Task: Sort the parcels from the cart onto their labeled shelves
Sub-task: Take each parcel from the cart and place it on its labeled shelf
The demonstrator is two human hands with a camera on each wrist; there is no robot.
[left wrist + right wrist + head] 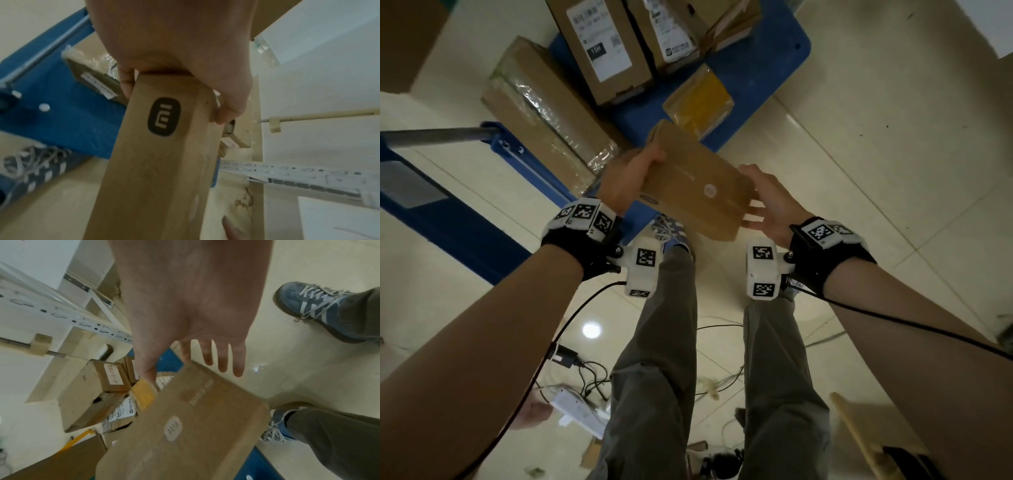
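Observation:
A flat brown cardboard parcel (697,186) with a small round sticker hangs in front of me above the floor. My left hand (631,178) grips its left end, thumb on top; in the left wrist view the fingers (228,113) curl over the parcel (160,162) beside a black logo. My right hand (767,202) is spread at the right end with straight fingers (223,356), some under the parcel's (191,426) edge. Whether they touch it is unclear. The blue cart (753,78) lies ahead with more parcels.
On the cart stand two labelled boxes (602,51), a plastic-wrapped box (548,113) and a yellow-taped packet (700,99). The cart handle (438,135) is at the left. A white perforated shelf upright (68,314) shows to one side. My feet and floor cables lie below.

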